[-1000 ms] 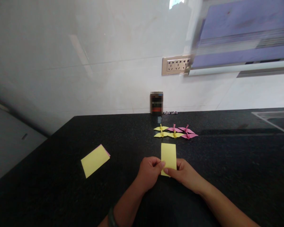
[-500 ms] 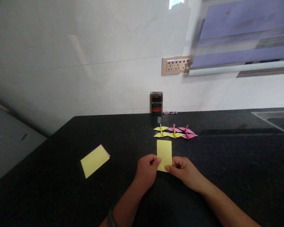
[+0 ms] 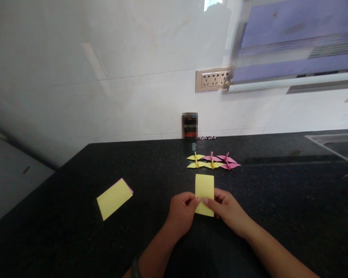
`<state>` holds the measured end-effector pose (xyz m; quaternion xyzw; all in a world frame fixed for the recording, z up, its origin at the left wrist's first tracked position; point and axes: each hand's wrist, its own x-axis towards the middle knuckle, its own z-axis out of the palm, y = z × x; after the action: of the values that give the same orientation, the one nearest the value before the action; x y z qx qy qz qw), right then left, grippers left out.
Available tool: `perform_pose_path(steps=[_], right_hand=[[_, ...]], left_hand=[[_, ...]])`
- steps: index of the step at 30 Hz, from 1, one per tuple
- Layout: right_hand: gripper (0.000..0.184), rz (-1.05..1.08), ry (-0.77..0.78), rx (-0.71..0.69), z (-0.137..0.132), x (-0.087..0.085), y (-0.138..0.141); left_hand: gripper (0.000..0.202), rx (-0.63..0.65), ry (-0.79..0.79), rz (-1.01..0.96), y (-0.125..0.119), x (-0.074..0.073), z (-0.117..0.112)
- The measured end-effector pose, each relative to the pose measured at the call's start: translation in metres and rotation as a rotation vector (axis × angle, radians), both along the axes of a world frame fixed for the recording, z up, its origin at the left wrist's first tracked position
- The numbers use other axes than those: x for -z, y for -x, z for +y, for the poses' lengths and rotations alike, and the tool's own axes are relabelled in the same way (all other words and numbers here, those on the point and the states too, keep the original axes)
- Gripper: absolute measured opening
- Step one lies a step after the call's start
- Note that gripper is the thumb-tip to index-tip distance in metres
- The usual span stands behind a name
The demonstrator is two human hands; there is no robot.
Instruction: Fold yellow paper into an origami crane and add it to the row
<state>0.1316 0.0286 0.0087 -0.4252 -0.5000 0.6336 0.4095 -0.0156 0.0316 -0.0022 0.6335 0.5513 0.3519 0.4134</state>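
Both hands are pinching the near end of a folded yellow sheet (image 3: 204, 191) that sits on the black counter (image 3: 75, 231), right in front of the person. The left hand (image 3: 182, 213) grips the lower left edge with thumb and fingertips. The right hand (image 3: 227, 209) does the same on the lower right, and the two thumbs nearly meet in the middle. The far end of the sheet points away toward the wall.

Looks to me like a crease being set or lined up. If you're doing this step, I'd keep the long edges square with each other before pressing, hold one side down firmly while the other slides, and run a fingertip outward from the centre so the fold doesn't drift. Thin paper shifts easily on a glossy top like this one.

Just beyond the sheet is a little row of finished cranes (image 3: 212, 162), yellow ones on the left and pink ones on the right. Off to the left, well apart from the hands, lies a paper stack (image 3: 114, 198), yellow on top with a pink edge peeking out.

The counter is dark speckled stone, pretty shiny. A small blurred box (image 3: 189, 126) stands at the back against a pale tiled wall, with a socket strip (image 3: 213, 79) higher up. A sink (image 3: 339, 144) edge shows at far right.
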Motion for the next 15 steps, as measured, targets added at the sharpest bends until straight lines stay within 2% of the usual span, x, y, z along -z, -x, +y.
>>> perform_pose_path(steps=[7, 15], right_hand=[[0.016, 0.107, 0.051, 0.029, 0.0, 0.0082, 0.0004], [0.017, 0.063, 0.049, 0.011, 0.0031, 0.0002, -0.0042]], left_hand=[[0.027, 0.033, 0.028, -0.065, -0.0033, -0.0013, -0.0037], [0.027, 0.035, 0.023, -0.122, 0.0008, 0.002, -0.0015]])
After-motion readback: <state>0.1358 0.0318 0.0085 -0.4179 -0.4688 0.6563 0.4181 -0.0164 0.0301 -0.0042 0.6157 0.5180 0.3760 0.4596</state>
